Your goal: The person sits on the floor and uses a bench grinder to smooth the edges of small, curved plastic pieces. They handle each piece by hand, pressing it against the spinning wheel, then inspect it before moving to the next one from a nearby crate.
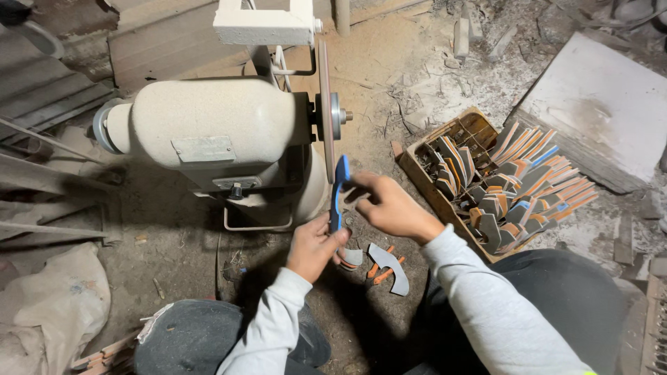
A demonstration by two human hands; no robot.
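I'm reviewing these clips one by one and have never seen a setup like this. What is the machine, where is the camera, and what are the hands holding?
The one picture comes from a camera on the person's head, looking down at their own two bare hands. The beige motor-driven grinder spins a thin upright grinding disc. Both the left hand and the right hand hold a curved blue-edged flat piece close to the disc's edge; whether it touches is unclear. On the dusty floor lie similar grey and orange curved pieces. To the right, a wooden box is packed with many more such pieces.
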